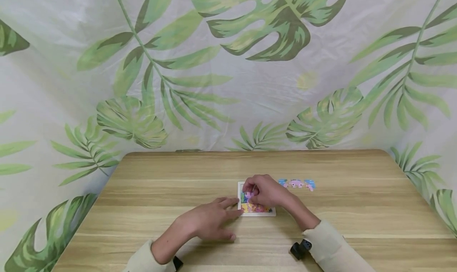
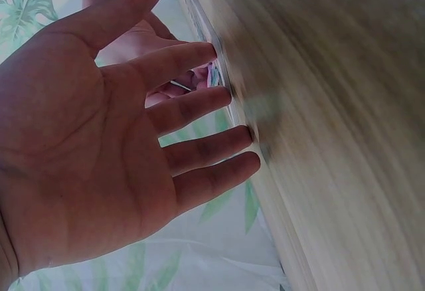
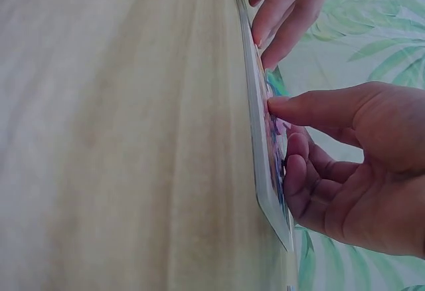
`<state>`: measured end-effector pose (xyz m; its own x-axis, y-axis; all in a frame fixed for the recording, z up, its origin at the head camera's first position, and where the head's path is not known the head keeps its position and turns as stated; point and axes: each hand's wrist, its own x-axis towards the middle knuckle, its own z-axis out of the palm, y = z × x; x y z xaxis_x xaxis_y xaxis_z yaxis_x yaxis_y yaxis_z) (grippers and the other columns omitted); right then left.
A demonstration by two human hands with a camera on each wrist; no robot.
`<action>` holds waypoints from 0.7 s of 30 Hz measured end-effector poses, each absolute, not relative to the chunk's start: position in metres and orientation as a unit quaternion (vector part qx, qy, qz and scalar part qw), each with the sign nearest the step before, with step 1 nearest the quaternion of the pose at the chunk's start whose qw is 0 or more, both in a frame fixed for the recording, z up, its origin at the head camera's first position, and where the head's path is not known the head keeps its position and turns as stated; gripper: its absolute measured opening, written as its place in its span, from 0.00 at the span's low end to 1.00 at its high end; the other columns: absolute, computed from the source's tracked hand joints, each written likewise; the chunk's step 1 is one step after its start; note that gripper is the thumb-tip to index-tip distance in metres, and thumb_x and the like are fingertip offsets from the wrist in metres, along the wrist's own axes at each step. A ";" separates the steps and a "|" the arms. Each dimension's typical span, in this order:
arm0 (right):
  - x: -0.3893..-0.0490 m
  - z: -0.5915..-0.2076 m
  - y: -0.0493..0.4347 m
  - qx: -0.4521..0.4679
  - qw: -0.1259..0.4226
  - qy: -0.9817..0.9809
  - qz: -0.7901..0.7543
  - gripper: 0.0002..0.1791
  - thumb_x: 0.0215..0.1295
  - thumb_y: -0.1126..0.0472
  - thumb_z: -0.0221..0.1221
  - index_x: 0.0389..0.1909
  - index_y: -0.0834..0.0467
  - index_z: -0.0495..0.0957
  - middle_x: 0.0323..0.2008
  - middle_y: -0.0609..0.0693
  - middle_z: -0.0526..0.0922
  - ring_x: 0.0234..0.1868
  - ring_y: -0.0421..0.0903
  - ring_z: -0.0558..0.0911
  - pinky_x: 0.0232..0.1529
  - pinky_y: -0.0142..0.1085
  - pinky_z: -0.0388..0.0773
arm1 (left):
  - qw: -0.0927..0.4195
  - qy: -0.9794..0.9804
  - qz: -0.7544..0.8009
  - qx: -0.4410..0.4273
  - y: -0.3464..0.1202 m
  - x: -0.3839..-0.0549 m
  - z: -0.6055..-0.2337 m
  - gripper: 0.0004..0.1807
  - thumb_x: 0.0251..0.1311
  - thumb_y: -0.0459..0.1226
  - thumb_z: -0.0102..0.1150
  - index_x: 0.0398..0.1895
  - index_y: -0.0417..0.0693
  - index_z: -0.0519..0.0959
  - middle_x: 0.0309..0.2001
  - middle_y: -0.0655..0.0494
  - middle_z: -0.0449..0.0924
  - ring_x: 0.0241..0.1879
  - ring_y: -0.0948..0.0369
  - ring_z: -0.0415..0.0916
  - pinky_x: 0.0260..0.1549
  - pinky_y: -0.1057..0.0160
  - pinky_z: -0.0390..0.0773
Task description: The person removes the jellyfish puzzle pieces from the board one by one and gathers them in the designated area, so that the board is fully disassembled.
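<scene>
A small jigsaw puzzle in a white frame tray (image 1: 258, 214) lies on the table, its lower rows showing yellow, pink and green picture pieces. My right hand (image 1: 265, 190) is over the tray, thumb and fingers pinching a pinkish-purple puzzle piece (image 1: 248, 194) close above the picture. In the right wrist view the other fingers (image 3: 297, 179) curl near the tray's surface and partly hide the piece. My left hand (image 1: 210, 220) lies flat with fingers spread, fingertips right at the tray's left edge. Its palm and straight fingers show in the left wrist view.
Several loose puzzle pieces, a pink one (image 1: 296, 183) among them, lie in a row on the wooden table (image 1: 171, 184), right of and behind the tray. A leaf-patterned cloth (image 1: 250, 85) hangs behind the table's far edge. Black devices (image 1: 300, 249) sit at the wrists.
</scene>
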<state>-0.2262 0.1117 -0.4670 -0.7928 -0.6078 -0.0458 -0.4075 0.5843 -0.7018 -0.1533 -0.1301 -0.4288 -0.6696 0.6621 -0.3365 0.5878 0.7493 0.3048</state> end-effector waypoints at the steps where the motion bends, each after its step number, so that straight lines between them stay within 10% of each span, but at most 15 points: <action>1: -0.226 -0.467 0.112 -0.290 0.143 0.877 -0.354 0.12 0.64 0.74 0.69 0.44 0.58 0.85 0.36 0.48 0.84 0.34 0.39 0.79 0.36 0.29 0.80 | 0.217 0.910 0.086 0.343 -0.130 -0.153 -0.429 0.38 0.68 0.56 0.70 0.80 0.62 0.72 0.84 0.52 0.61 0.83 0.47 0.60 0.69 0.40 0.78; 21: -0.231 -0.468 0.122 -0.295 0.166 0.847 -0.410 0.07 0.76 0.66 0.61 0.44 0.55 0.86 0.32 0.45 0.86 0.31 0.39 0.78 0.36 0.31 0.76 | 0.217 0.910 0.084 0.343 -0.130 -0.152 -0.430 0.38 0.69 0.57 0.69 0.80 0.61 0.71 0.85 0.52 0.60 0.83 0.47 0.59 0.72 0.41 0.76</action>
<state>-0.2314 0.1219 -0.4683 -0.7711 -0.6355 -0.0395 -0.3638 0.4906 -0.7918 -0.1525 -0.1301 -0.4304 -0.6704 0.6614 -0.3363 0.5883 0.7500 0.3022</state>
